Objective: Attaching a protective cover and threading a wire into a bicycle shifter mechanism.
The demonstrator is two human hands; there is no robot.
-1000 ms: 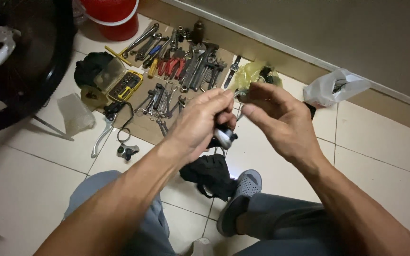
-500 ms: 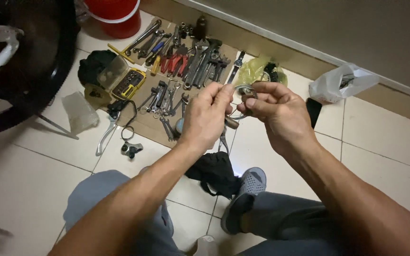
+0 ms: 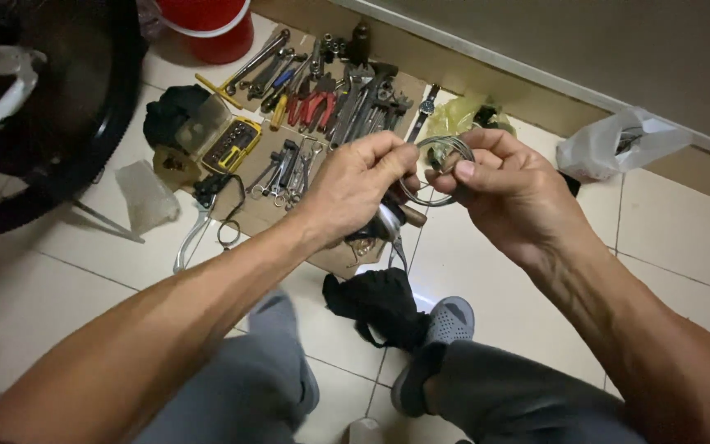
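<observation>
Tiled floor (image 3: 684,247) under us: our left hand (image 3: 355,185) and right hand (image 3: 511,193) both pinch a wire coil (image 3: 437,168) (thin, grey) above the tools (image 3: 322,107).

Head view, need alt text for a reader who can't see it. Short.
Both hands, left hand and right hand, hold a small coil of thin grey metal cable between the fingers above a tiled floor. Beyond them a flat brown cardboard sheet carries spread-out metal wrenches and red-handled pliers, with a red plastic bucket and a black bicycle tyre nearby.
</observation>
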